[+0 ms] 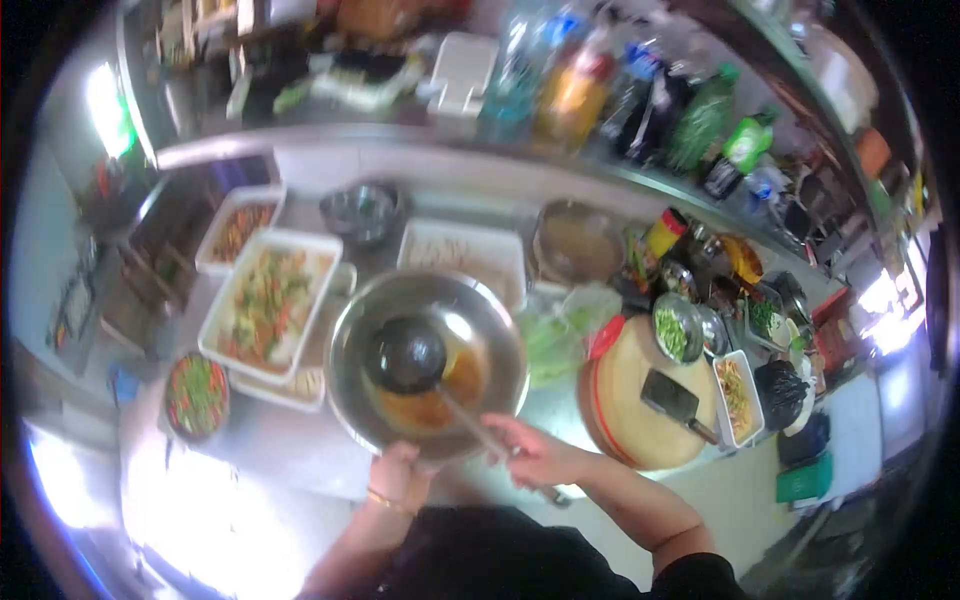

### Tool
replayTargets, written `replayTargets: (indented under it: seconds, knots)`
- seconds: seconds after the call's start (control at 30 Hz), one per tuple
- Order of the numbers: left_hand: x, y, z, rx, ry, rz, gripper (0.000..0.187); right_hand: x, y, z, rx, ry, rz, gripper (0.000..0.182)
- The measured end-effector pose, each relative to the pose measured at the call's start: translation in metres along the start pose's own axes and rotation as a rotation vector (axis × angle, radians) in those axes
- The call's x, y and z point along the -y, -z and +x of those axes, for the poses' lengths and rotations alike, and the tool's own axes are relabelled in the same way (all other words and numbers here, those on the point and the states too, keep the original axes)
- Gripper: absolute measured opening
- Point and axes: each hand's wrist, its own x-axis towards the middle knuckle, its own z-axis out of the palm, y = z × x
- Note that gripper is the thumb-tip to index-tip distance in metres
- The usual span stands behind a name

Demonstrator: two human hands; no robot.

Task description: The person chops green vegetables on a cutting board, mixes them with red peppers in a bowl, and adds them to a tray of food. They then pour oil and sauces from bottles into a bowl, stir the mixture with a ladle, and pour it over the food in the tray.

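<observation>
A large steel wok (490,330) sits in front of me with orange-brown liquid pooled at its near side. My left hand (397,472) grips the wok's near rim. My right hand (535,450) is closed around the long handle of a dark ladle (405,355), whose bowl rests inside the wok, above the liquid.
White trays of chopped vegetables (265,300) and a round bowl of mixed vegetables (197,395) lie to the left. A round wooden board with a cleaver (675,398) is at right, among small bowls of ingredients. Bottles (640,100) line the shelf behind.
</observation>
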Motion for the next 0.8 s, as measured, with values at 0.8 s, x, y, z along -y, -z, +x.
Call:
replayTargets:
  seconds: [0.8]
  knots:
    - [0.148,0.0,-0.118,-0.334,-0.379,-0.153,0.049,-0.078,0.007,-0.073,-0.32,0.434,-1.049,0.049]
